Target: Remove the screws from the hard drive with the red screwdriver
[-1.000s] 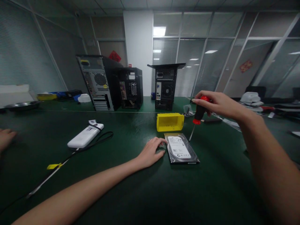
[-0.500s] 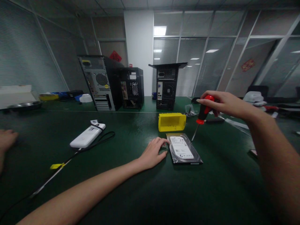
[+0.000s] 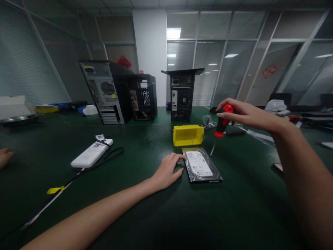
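Note:
A hard drive [image 3: 200, 165] with a white label lies flat on the dark green table. My left hand [image 3: 169, 170] rests at its left edge, index fingertip touching the side and thumb apart on the table. Above the drive's right side, my right hand [image 3: 232, 113] is closed around the top of a red and black screwdriver [image 3: 220, 127]. The screwdriver leans slightly, handle up and to the right, with its tip at the drive's upper right edge. Whether the tip sits in a screw is too small to tell.
Just behind the drive stands a yellow plastic box [image 3: 188, 136]. A white power bank [image 3: 92, 153] with a black cable lies left. Computer cases [image 3: 109, 97] line the back. Another person's hand [image 3: 5, 157] shows at the left edge. A clear plastic piece [image 3: 208, 121] lies behind the screwdriver.
The view has shifted slightly, moving most things a little left in the picture. My hands, the drive and the screwdriver keep nearly the same arrangement. Less of the other person's hand shows.

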`<state>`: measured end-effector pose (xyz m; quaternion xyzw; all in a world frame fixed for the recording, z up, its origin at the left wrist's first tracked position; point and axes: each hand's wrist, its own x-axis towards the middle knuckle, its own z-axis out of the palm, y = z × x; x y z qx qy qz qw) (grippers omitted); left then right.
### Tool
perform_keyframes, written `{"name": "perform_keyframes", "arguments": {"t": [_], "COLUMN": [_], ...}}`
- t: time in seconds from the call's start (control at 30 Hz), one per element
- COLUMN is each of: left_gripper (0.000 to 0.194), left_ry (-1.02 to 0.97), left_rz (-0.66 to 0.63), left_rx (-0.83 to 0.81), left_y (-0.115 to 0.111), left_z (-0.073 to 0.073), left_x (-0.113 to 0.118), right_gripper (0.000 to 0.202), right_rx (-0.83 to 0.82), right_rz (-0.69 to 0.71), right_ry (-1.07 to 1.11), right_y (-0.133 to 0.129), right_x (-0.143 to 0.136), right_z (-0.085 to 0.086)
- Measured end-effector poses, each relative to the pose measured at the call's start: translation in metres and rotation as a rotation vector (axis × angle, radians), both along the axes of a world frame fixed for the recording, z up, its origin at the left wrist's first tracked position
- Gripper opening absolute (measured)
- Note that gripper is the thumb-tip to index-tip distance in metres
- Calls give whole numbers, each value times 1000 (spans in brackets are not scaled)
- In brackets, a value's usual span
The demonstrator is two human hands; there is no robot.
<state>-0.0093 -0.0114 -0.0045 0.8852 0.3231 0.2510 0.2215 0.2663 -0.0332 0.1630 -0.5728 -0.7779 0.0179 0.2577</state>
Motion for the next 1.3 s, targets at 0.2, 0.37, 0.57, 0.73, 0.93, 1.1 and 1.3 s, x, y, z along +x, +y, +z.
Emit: {"name": "perform_keyframes", "arguments": {"t": [0.2,0.37,0.57,0.73,0.93,1.1,1.3], "left_gripper": [50,52,68,66,61,59,36], "left_ry": [-60,-59,-71,-76,-74,-103,-215], "left_rz": [10,14,27,25,36,47,70], "left_rx": [-4,-7,-26,-44,-86,-107,-213], "left_y": [2,4,6,5,5,6,7], "left_z": [-4,-8,-10,-8,-6,-6,0], "left_x": [-1,0,2,2,2,2,2], "right_gripper": [47,42,39,36,34,41,34], "right_rx": [24,24,-160,-188,0,256,244], "right_rz": [-81,-220,-228,-186,-252,-391,-329], "right_ry": [-32,-61,31,91,-65,267,689], "right_y": [5,-1,-11,-10,-9,-11,-5], "right_x": [-2,-2,-3,1,-2,12,19], "right_z": [-3,2,7,5,7,10,8]}}
